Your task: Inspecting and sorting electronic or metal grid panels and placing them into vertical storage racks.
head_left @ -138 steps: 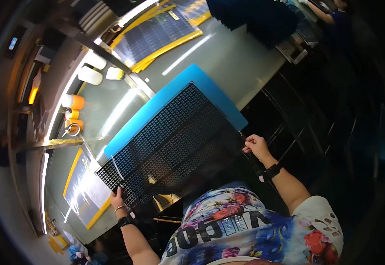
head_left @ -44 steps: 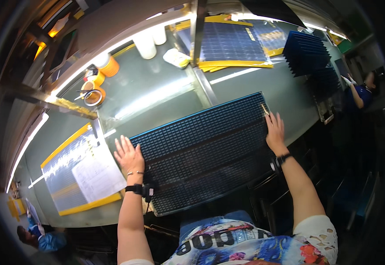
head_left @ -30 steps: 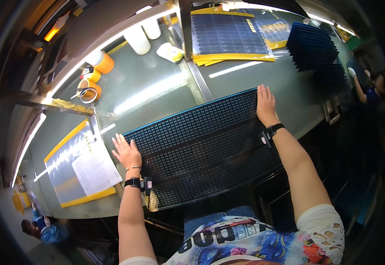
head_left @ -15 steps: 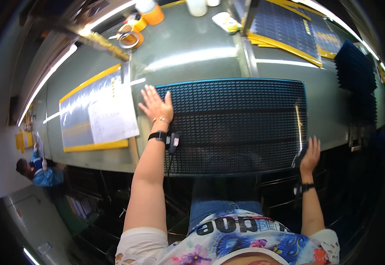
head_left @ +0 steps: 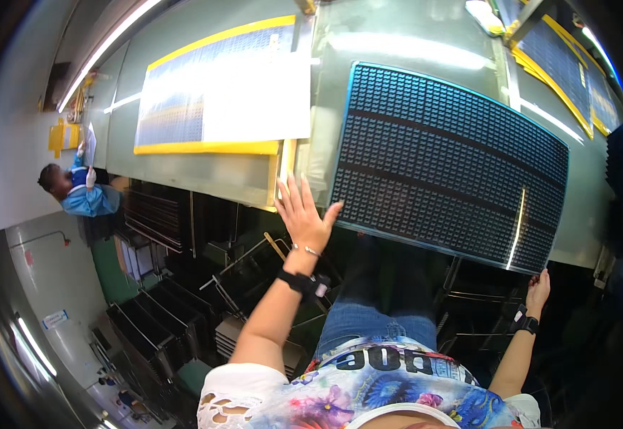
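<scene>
A dark rectangular sheet [head_left: 447,164] with rows of small raised cells and a bright blue edge lies slantwise on the table, its near side at the table's front edge. My left hand [head_left: 304,222] is open beside its near left corner, fingers spread, thumb close to the sheet's edge. I cannot tell whether the thumb touches it. At the near right corner my right hand [head_left: 537,293] is closed on the sheet's edge, fingertips bent over the corner.
On the greenish table [head_left: 333,107], a yellow-edged sheet [head_left: 175,93] with white paper [head_left: 261,100] over it lies at left. More yellow-edged sheets [head_left: 558,68] lie far right, near a dark stack [head_left: 619,157]. A person in blue [head_left: 86,193] is at far left. Dark racks [head_left: 161,322] stand below.
The view has swung left. My left hand went from the sheet's far left part to its near left corner. My right hand has closed on the near right corner, and the sheet now lies askew.
</scene>
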`<state>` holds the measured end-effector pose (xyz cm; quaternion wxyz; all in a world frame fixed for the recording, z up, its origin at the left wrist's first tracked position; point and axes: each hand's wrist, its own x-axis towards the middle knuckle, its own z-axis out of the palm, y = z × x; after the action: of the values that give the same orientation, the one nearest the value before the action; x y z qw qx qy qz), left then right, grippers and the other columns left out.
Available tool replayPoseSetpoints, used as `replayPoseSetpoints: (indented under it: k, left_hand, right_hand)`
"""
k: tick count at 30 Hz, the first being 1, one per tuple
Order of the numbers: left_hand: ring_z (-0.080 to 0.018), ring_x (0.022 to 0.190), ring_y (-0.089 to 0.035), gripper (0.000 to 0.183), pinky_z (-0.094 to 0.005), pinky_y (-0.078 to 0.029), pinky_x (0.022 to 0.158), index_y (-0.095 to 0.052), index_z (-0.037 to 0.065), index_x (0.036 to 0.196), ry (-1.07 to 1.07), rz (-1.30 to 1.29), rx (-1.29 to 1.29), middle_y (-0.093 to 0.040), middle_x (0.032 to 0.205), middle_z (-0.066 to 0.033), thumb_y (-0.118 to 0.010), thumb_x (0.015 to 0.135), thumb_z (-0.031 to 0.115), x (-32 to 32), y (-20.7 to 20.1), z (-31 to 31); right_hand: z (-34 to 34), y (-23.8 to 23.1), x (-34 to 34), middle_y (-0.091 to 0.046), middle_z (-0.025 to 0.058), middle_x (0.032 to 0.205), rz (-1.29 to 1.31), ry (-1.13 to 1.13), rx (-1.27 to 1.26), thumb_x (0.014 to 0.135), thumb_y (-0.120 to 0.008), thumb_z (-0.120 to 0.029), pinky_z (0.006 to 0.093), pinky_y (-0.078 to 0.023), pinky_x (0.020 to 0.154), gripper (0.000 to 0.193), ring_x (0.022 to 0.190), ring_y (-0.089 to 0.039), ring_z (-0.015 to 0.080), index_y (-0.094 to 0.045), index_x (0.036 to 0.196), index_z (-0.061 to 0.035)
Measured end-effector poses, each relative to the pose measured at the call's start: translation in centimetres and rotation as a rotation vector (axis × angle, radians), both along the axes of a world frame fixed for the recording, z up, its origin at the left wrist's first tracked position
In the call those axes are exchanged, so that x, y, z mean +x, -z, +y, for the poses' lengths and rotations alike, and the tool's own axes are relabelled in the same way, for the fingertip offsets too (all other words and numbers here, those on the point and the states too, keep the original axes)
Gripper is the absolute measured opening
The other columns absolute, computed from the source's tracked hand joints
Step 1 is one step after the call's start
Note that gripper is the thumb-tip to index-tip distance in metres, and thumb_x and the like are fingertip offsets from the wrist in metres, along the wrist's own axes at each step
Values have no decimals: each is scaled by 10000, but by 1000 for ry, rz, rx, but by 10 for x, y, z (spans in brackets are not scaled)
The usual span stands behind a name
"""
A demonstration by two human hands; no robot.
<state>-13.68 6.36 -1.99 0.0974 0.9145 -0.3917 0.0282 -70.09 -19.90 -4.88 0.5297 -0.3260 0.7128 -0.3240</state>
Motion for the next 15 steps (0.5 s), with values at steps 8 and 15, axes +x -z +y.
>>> replayPoseSetpoints:
  k: [8,15]
  left_hand:
    - [-167,515,-518,321,-289,-401,495,-502,30,642,-561,725,-592,-519,548,-56,-651,788,273,-53,21,16]
    - [-84,505,-524,234,-208,-415,498,-537,38,653,-599,1313,-878,-567,580,-34,-605,836,167,-44,35,22]
  right_hand:
    - [-5,9,0,-479,-34,670,78,170,60,867,-517,-406,197,-354,513,281,559,-412,67,-545,850,-128]
    - [-16,16,-10,-447,-42,623,175,235,53,857,-531,-410,182,-337,435,277,497,-397,60,-528,798,-140]
